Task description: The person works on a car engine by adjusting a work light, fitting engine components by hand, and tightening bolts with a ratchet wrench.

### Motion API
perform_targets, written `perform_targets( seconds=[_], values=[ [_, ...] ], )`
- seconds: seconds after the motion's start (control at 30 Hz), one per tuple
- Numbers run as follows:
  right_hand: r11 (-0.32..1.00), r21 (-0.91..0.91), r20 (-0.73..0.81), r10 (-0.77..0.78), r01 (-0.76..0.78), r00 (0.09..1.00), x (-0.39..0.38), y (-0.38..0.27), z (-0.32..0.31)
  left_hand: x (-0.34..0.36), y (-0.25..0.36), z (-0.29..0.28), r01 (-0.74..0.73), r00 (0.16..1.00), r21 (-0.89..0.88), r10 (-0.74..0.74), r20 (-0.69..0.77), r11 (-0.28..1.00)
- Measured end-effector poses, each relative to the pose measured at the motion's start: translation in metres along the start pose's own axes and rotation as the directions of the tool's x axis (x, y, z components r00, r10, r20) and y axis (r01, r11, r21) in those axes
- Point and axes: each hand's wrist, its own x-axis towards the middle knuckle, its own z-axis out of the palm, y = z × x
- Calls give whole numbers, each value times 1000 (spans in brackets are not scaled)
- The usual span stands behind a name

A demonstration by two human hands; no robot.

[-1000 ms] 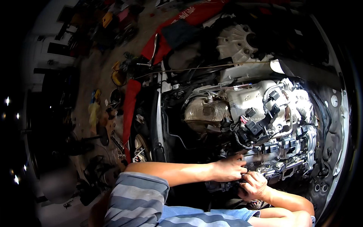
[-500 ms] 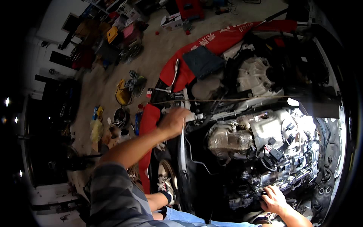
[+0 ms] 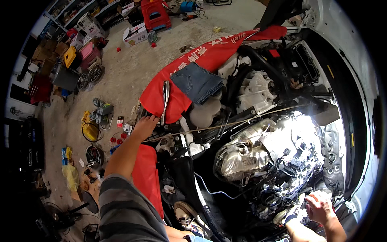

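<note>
My left hand (image 3: 146,127) reaches to the front edge of the car, its fingers bent down beside the lower end of a chrome, long-handled tool (image 3: 165,101). That tool lies on a red fender cover (image 3: 155,90). Whatever is under those fingers is hidden. My right hand (image 3: 320,207) is at the near right side of the engine (image 3: 278,161), fingers curled; a bit of red shows by it, too small to name. A strong light whitens the engine top. Below it lies a silver ribbed heat shield (image 3: 248,161).
A folded denim cloth (image 3: 196,82) rests on the fender cover. A thin rod (image 3: 242,121) crosses the engine bay. My shoes (image 3: 187,218) stand among the car parts. On the floor are a red stool (image 3: 155,16), boxes (image 3: 135,34) and a yellow bag (image 3: 71,177).
My view has shifted. My left hand has moved left and toward the chrome tool, away from the front crossmember. My right hand has moved right, off the engine's near edge.
</note>
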Motion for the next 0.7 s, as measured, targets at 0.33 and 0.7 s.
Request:
perform_targets(
  seconds=[0.33, 0.7],
  values=[
    [978, 196, -80, -49, 64, 996, 29, -75, -37, -8, 12, -114, 123, 852, -227, -220, -475, 966],
    [962, 134, -577, -121, 240, 808, 40, -69, -24, -73, 257, -280, -796, 562, -246, 525, -638, 553]
  ],
)
